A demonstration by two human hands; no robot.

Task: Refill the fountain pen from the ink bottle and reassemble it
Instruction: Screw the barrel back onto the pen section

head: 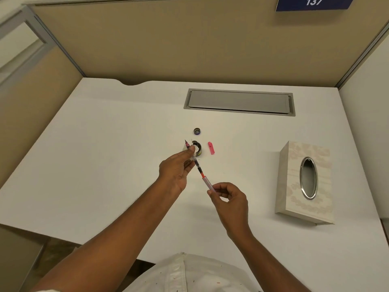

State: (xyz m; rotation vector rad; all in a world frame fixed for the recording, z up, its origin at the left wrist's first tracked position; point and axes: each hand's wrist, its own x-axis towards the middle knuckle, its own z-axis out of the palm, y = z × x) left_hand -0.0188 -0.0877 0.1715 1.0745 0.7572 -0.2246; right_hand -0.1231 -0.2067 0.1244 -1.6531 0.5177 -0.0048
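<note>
My left hand pinches the fountain pen's front section just left of the open ink bottle, with the dark nib pointing up and away. Something white shows at those fingertips. The clear converter, dark with ink and red at its rear, sticks back from that hand. My right hand pinches the translucent pink barrel, whose open end sits at the converter's red end, in line with it. The pink pen cap lies on the desk right of the bottle.
The bottle's round lid lies just behind the bottle. A tissue box stands at the right. A grey cable hatch is set into the white desk at the back. Beige partition walls enclose the desk.
</note>
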